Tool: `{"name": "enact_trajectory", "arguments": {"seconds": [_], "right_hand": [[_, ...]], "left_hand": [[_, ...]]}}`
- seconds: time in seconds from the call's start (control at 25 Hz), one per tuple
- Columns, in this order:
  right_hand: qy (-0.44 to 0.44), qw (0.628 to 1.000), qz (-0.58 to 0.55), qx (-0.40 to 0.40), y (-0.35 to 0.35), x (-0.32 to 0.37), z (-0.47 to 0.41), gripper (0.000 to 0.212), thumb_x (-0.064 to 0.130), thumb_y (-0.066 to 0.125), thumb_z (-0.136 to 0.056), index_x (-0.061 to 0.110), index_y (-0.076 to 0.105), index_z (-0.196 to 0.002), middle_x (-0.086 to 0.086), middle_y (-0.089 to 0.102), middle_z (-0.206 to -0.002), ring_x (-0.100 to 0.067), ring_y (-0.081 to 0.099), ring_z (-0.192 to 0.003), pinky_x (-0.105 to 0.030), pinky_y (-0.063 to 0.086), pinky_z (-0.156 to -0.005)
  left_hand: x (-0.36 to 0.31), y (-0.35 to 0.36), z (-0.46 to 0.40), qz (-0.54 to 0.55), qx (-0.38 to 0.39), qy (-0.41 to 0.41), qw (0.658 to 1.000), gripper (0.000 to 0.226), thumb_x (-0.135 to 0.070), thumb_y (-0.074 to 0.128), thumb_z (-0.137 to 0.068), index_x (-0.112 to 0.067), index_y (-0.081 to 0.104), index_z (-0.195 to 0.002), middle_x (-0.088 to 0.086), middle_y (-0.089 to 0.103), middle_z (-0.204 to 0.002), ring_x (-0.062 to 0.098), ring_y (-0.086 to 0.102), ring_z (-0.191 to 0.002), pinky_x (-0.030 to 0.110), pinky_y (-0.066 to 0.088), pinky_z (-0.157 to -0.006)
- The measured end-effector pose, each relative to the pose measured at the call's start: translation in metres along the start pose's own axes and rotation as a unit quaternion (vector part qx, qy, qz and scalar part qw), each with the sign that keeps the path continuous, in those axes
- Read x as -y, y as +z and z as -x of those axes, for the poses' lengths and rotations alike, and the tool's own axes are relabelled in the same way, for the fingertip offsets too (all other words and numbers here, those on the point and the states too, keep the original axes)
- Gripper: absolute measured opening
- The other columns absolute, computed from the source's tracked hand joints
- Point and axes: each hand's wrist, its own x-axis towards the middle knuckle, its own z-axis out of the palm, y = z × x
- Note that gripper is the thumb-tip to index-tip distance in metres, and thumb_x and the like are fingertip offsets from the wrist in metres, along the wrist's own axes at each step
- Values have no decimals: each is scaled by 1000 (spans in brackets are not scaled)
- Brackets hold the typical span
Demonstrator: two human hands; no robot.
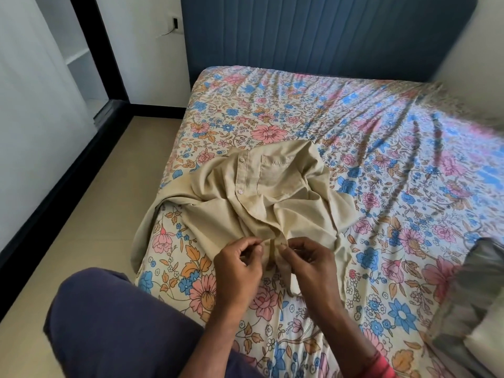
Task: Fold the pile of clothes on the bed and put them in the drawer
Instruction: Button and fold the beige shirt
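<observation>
Both hands (275, 264) pinch beige shirt (253, 195)

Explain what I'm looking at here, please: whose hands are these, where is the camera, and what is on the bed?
There is no machine here: a person wears one wide-angle camera on the head, looking forward and down, so you see their own two bare hands. The left hand and right hand each pinch the near front edge of a beige button-up shirt, apparently working on its button strip. The shirt lies crumpled and unfolded on the bed's floral sheet, with one part hanging over the bed's left edge. At the right edge, blurred grey and white cloth shows, probably more clothes. No drawer is in view.
</observation>
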Motion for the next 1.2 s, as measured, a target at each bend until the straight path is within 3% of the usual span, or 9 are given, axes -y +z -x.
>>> {"name": "enact_trajectory", "arguments": {"seconds": [0.2, 0.44, 0.64, 0.8, 1.04, 1.12, 1.2], "right_hand": [[-106, 982, 148, -46, 14, 4, 13, 12, 18, 80, -85, 25, 74, -77, 12, 72, -68, -9, 69, -65, -28, 56, -61], [-107, 985, 128, -41, 18, 2, 13, 22, 13, 78, -88, 32, 74, -80, 19, 73, -71, -2, 71, -67, -23, 59, -64], [-118, 984, 127, -34, 17, -1, 14, 20, 13, 75, -92, 31, 77, -85, 17, 74, -72, -6, 72, -67, -30, 60, -63], [-132, 984, 120, 20, 10, -2, 12, 24, 3, 66, -94, 21, 82, -90, 8, 77, -73, -14, 75, -67, -40, 62, -65], [-129, 984, 113, 51, 4, 2, 7, 18, 1, 79, -85, 18, 81, -89, 11, 76, -72, -7, 74, -65, -19, 57, -64], [-147, 977, 140, 64, 3, -1, 6, 18, 3, 80, -86, 20, 80, -90, 14, 76, -74, -4, 74, -68, -17, 57, -66], [-175, 965, 177, 77, 1, -6, 3, 14, 6, 79, -88, 18, 79, -96, 14, 77, -79, 0, 74, -72, -20, 60, -68]], "left_hand": [[-8, 3, 5, -26, -6, 75, 997, 11, -8, 73, -91, -14, 77, -99, -7, 72, -91, 2, 69, -80, 10, 52, -68], [-10, 0, 5, 43, 26, 8, 999, 10, -10, 67, -96, -16, 74, -94, -10, 72, -84, 8, 69, -82, 21, 58, -71], [-10, 0, 6, 44, 32, -7, 998, 10, -9, 69, -95, -17, 74, -91, -8, 72, -80, 6, 70, -79, 20, 58, -69], [-12, -3, 5, 91, 46, -61, 993, 14, -9, 67, -95, -15, 76, -86, -5, 73, -76, 7, 69, -76, 16, 54, -65], [-9, -8, -1, 178, 118, -133, 968, 26, -6, 63, -97, -12, 78, -77, 9, 74, -75, 27, 70, -77, 35, 57, -73], [-6, -9, -1, 148, 125, -117, 974, 24, -8, 64, -97, -12, 78, -78, 8, 74, -74, 33, 69, -79, 42, 56, -73], [-5, -9, 0, 97, 127, -84, 984, 21, -11, 66, -97, -12, 77, -79, 3, 73, -73, 29, 68, -75, 41, 55, -69]]}}
